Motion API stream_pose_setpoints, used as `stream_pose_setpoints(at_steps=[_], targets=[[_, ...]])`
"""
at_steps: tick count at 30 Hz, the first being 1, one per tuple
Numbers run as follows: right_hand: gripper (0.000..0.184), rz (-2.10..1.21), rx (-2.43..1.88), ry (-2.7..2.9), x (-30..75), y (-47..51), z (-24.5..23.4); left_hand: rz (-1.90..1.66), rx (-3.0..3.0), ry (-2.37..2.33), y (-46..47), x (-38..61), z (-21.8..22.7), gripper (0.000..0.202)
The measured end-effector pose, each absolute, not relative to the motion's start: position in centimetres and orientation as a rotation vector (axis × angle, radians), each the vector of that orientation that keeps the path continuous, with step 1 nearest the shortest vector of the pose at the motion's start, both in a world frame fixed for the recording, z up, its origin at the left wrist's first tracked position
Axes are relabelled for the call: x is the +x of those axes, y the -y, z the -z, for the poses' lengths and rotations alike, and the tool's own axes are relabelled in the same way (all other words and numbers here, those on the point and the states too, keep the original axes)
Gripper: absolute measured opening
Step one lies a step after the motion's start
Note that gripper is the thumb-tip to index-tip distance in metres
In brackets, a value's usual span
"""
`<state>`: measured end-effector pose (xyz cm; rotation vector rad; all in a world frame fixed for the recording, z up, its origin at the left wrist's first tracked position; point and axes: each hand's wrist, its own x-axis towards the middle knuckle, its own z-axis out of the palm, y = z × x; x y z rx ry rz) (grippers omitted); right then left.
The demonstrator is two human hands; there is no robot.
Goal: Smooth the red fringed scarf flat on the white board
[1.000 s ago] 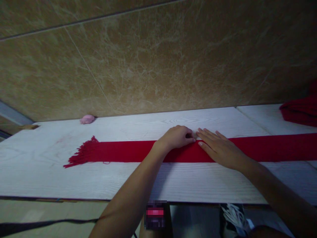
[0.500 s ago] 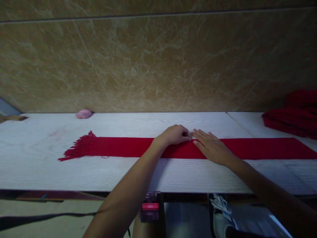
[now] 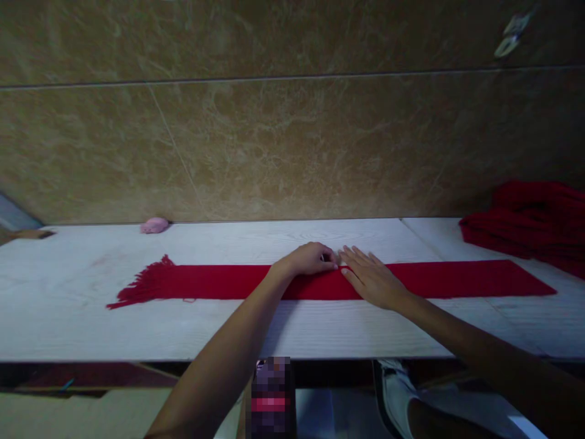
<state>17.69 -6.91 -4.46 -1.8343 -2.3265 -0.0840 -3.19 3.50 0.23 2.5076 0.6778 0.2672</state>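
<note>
A long red scarf point(image 3: 219, 281) lies flat across the white wood-grain table point(image 3: 219, 332), its fringe point(image 3: 144, 283) spread at the left and its slanted end at the right. My left hand point(image 3: 311, 258) is closed, thumb and fingertips pinched at the scarf's far edge near the middle. Just to its right, my right hand point(image 3: 371, 279) rests palm down on the cloth with fingers stretched out past that edge. The fingertips of both hands almost meet. My palms and wrists hide part of the cloth beneath them.
A heap of dark red cloth point(image 3: 525, 219) sits at the back right against the tiled wall point(image 3: 292, 140). A small pink lump point(image 3: 154, 225) is at the back left, near a brown wooden piece point(image 3: 30, 234). Below the table's front edge are my legs and a shoe point(image 3: 397, 390).
The camera view has shifted, bringing the scarf's right end and more wall into sight. Both hands keep the same pose at the same spot on the scarf.
</note>
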Motion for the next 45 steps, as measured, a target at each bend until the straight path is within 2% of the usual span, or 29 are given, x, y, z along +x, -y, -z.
stream_pose_setpoints(at_steps=[13, 19, 26, 32, 45], targets=[[0.064, 0.092, -1.84, 2.362, 17.7, 6.8, 4.6, -0.299, 2.456, -0.668, -3.4, -3.3, 0.1, 0.016], [0.065, 0.08, -1.861, 2.451, 18.2, 6.6, 3.8, -0.107, 2.54, -0.602, -4.4, -3.4, -1.4, 0.02], [0.067, 0.112, -1.741, 2.465, 17.5, 5.4, 2.6, -0.301, 2.837, -0.823, -3.4, -4.9, -0.3, 0.043], [0.07, -0.005, -1.672, 2.503, 15.6, 6.1, 3.9, -0.18, 2.73, -1.012, -1.7, -5.2, 1.1, 0.066], [0.071, 0.146, -1.614, 2.458, 16.5, 6.5, 4.9, -0.038, 2.706, -1.002, -1.6, -5.1, 0.4, 0.072]])
